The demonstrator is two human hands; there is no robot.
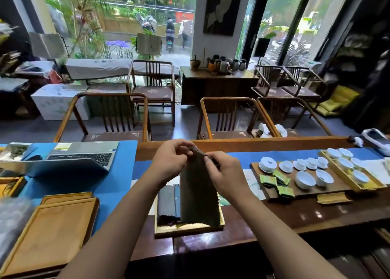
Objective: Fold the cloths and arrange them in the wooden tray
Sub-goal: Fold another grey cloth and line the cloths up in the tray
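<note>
While both hands pinch its top edge, left hand and right hand curled tight, the dark green cloth hangs over the wooden tray, where a darker folded cloth already lies. Mid-fold, I'd say; next it needs halving and laying alongside. All this happens at a long wooden table with a blue runner in a tea room.
</note>
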